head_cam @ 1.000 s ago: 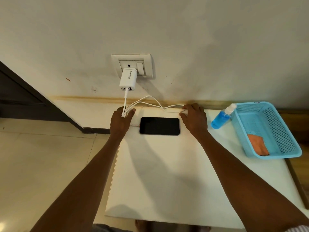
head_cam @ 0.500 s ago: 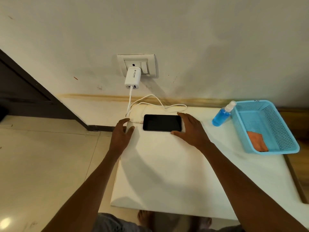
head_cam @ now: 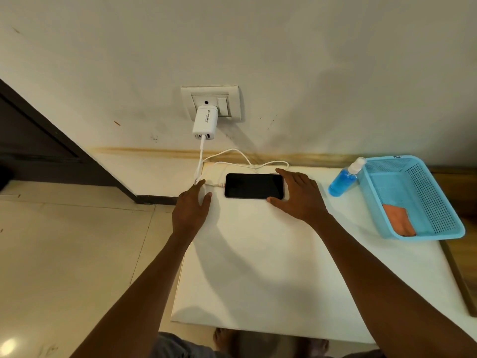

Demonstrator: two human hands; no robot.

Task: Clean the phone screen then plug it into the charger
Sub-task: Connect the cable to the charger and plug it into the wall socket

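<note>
At frame centre, phone (head_cam: 254,186) lies flat on table (head_cam: 258,267), framed by spread, relaxed right hand (head_cam: 296,196); cable (head_cam: 215,185) plug seems seated at phone's left end; left hand (head_cam: 192,208) released beside it; plugging step judged nearly done; withdrawal of both hands called for next

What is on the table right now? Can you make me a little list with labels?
phone: black phone flat on the white table, screen dark
cable: white cable runs from the charger to the phone's left end
left hand: open, by the cable
right hand: open, at the phone's right end
basket: blue basket with orange cloth inside
bottle: blue spray bottle beside the basket
</note>
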